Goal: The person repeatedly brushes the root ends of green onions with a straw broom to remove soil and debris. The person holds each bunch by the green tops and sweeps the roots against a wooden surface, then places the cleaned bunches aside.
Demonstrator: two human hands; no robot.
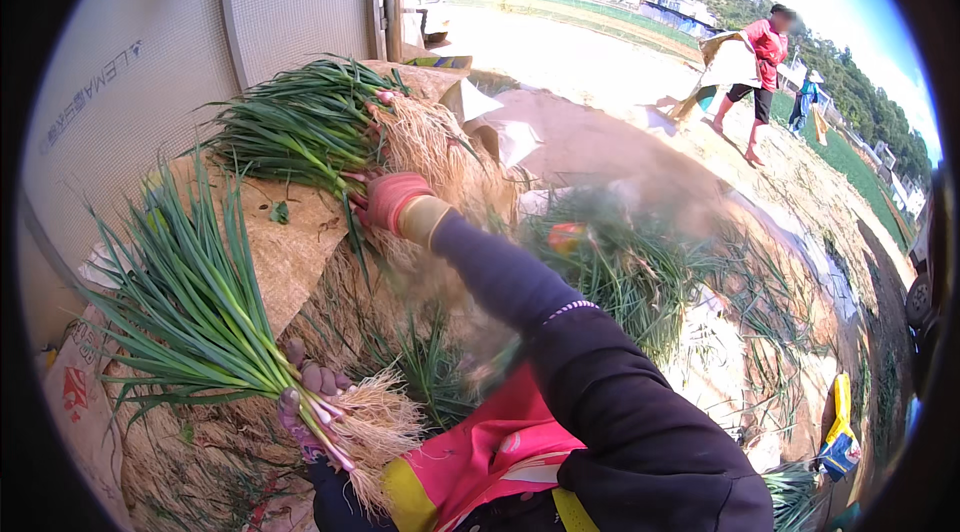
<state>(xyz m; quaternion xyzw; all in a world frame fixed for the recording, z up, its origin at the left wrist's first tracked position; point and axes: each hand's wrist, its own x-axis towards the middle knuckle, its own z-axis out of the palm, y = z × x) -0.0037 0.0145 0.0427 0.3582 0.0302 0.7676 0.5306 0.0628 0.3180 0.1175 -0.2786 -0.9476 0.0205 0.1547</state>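
Note:
My left hand (319, 385), in a soiled glove, is closed around the lower stems of a bunch of allium plants (225, 325), green garlic or green onions. Their long leaves fan out to the upper left; pale roots (382, 408) hang to the right of the hand. My right hand (397, 203), in a pinkish-red glove with a cream cuff, reaches forward to a pile of the same plants (300, 130). It grips stems at the pile's near edge, its fingertips partly hidden. The pile lies on brown sacking (281, 247), roots facing right.
A translucent panel wall (165, 21) bounds the left. Loose cut leaves (637, 262) cover the ground to the right, partly blurred. A yellow and blue packet (840, 434) lies at far right. Beyond, a person (766, 55) carries a sheet or sack; another person (806, 100) stands farther off.

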